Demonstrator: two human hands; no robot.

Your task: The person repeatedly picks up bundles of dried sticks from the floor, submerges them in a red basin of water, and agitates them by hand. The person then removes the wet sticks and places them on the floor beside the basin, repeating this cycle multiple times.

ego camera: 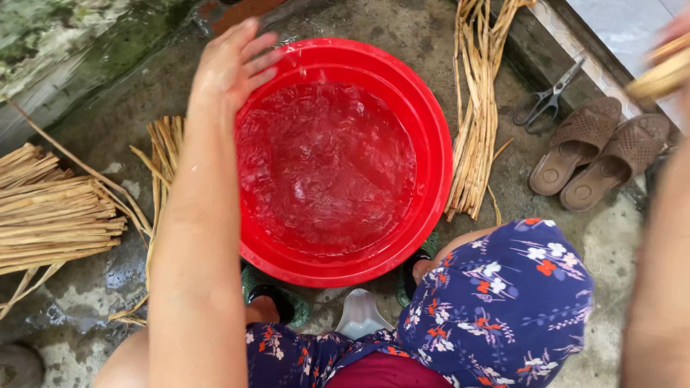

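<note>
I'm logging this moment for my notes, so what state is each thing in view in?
Red basin: upright, filled with rippling water.
Left hand: open, fingers spread over the basin's rim.
Right hand: at the frame's edge, blurred, by a pale bundle; grip unclear.
Scissors: lying open.
Brown slippers: paired, unworn.
Straw bundle: lying beside the basin.
Ground: wet.

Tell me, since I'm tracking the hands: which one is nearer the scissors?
Right. The right hand, holding straw, is just right of the scissors; the left hand rests on the red basin's far-left rim.
</note>
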